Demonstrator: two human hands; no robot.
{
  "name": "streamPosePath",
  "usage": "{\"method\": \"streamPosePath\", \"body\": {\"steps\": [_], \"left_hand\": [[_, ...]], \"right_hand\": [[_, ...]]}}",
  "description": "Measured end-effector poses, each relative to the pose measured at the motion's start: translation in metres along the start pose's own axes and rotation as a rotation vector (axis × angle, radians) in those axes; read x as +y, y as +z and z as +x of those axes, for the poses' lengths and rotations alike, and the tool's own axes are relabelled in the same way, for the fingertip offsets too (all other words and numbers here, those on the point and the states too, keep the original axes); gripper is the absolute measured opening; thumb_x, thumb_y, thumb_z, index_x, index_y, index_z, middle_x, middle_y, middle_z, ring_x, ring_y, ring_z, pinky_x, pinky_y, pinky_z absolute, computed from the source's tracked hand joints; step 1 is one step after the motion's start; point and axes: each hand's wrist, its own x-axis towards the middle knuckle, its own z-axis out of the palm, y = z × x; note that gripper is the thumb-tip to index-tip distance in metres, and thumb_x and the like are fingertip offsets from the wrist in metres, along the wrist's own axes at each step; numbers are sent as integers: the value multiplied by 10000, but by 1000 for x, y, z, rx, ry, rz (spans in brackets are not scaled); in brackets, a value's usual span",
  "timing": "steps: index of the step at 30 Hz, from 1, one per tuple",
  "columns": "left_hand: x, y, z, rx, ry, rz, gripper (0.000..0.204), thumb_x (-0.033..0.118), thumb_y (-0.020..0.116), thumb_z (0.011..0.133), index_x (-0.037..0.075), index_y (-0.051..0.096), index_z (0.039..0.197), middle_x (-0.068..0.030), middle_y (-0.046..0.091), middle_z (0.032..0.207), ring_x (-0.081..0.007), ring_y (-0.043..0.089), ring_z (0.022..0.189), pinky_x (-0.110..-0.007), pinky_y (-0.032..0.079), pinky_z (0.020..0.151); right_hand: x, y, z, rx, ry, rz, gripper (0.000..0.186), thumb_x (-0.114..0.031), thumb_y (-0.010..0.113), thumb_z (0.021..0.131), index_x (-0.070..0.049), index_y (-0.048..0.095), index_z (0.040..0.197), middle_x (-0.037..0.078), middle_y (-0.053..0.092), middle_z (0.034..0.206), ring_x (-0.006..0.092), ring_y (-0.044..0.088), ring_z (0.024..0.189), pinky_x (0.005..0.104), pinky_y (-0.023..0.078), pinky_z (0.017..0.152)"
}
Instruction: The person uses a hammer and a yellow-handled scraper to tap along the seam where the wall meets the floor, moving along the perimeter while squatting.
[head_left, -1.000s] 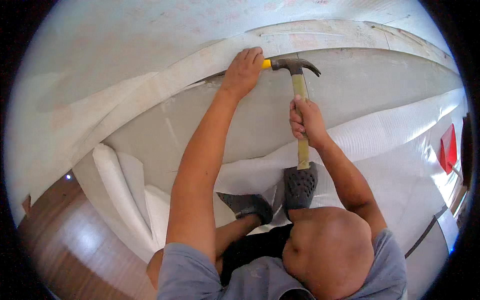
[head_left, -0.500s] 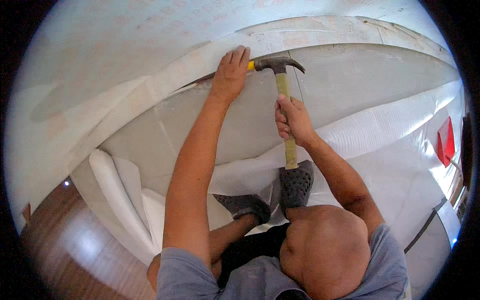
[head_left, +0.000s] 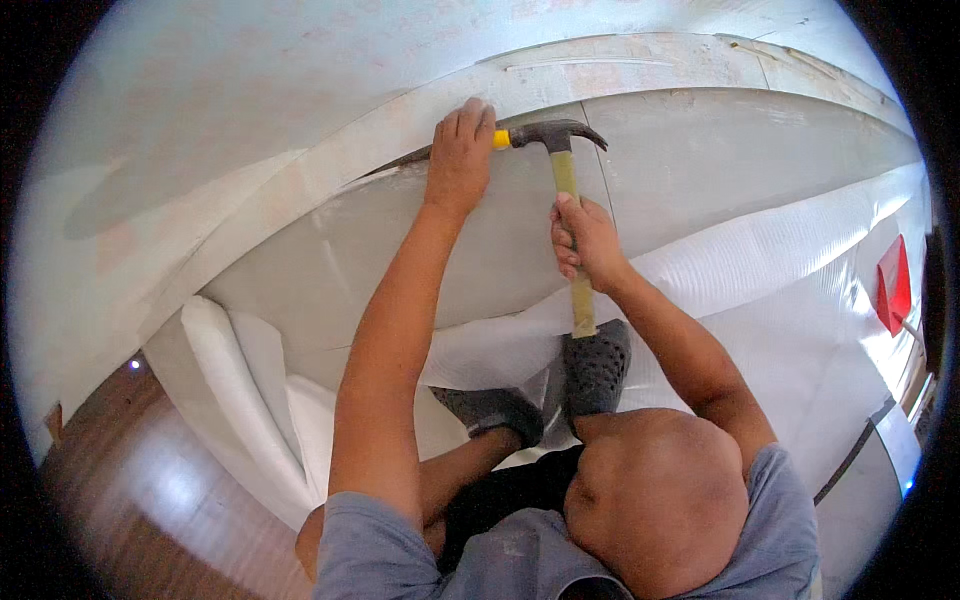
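My right hand [head_left: 588, 240] is closed around the yellowish handle of a claw hammer [head_left: 564, 172]. The hammer's dark head is up by the baseboard, its claw to the right and its striking face against or very near a yellow handle end [head_left: 501, 139]. That end belongs to a hand tool mostly hidden in my left hand [head_left: 461, 160], which is wrapped over it with the knuckles up. Left of that hand, a dark narrow strip [head_left: 402, 160] runs along the foot of the baseboard [head_left: 590, 72]; whether it is the tool's blade or a gap I cannot tell.
Grey floor tiles [head_left: 390, 265] lie below the baseboard. White foam sheeting [head_left: 760, 235] is folded back across them, with a rolled edge [head_left: 240, 390] at the left. Brown wood-look flooring [head_left: 150, 480] is at lower left, a red dustpan [head_left: 893, 285] at right. My dark clogs [head_left: 597, 370] are close by.
Little differs. My left hand has shifted very slightly down and left, uncovering a bit more yellow handle; the hammer head has dropped slightly with it.
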Motion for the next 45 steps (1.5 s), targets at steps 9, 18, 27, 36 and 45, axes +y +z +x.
{"method": "streamPosePath", "body": {"steps": [9,18,27,36,45], "left_hand": [[21,5,-41,-83,-22,-116,197,61,596,877,39,651,1065,-125,615,1167,-332,581,1097,-475,454,1002],[18,-16,6,88,-108,-115,174,43,586,873,34,591,1047,-162,617,1037,-338,616,988,-450,502,897],[0,-19,11,-66,-93,-149,149,31,571,899,13,582,1047,-182,617,1048,-355,621,994,-455,526,872],[-19,-17,4,-139,-61,-125,210,16,596,889,25,625,1097,-160,627,1132,-337,616,1057,-460,500,970],[-44,-13,-6,34,-142,-100,197,-33,570,868,0,630,1052,-142,634,1298,-328,586,1161,-439,469,1021]], "right_hand": [[23,-22,-12,104,22,48,368,-445,539,1065,-93,488,969,-6,414,654,111,371,434,309,377,374],[27,-22,-9,94,-11,-71,362,-437,519,1075,-89,498,977,-10,414,651,100,376,427,296,382,372],[32,-28,-10,67,-20,-20,342,-424,529,1079,-96,496,988,-5,433,656,101,389,426,295,396,367],[31,-23,-15,88,-2,6,374,-459,525,1077,-95,499,998,-10,425,657,98,388,425,290,391,368],[27,2,-19,146,-219,116,455,-514,459,1087,-70,502,999,11,429,623,138,421,412,329,413,380]]}}
